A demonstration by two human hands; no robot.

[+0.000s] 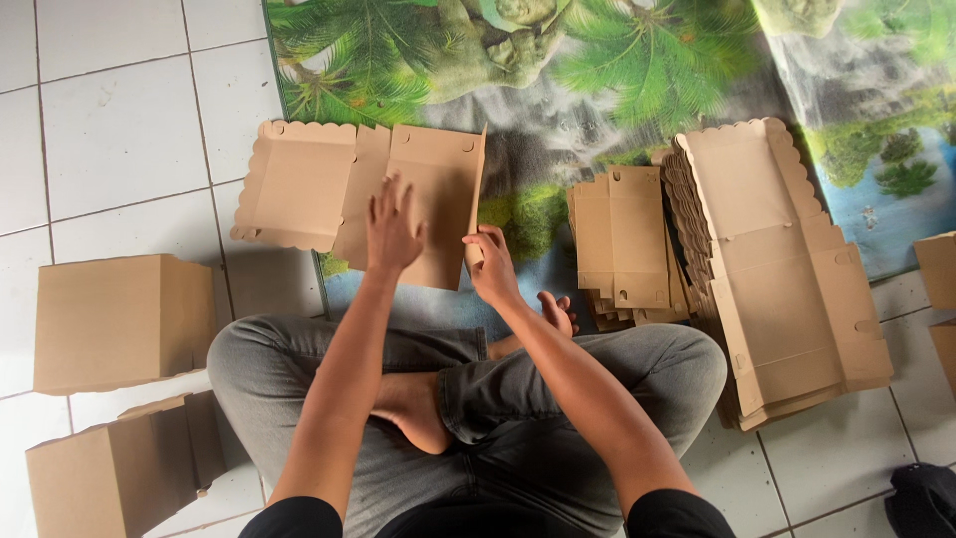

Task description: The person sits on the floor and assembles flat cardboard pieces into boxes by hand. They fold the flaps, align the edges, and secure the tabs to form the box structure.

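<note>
Head view: left hand (391, 231) spread flat on cardboard blank (368, 189); right hand (490, 264) pinching its side flap.

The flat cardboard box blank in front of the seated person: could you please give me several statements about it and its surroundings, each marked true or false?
1. The left hand lies flat on the box blank. True.
2. The right hand folds up the blank's right side flap. True.
3. The blank lies wholly on white tiles. False: mostly on the palm-print mat.
4. Folded boxes stand to the person's right. False: to the left.
5. A stack of flat blanks lies to the right. True.
</note>
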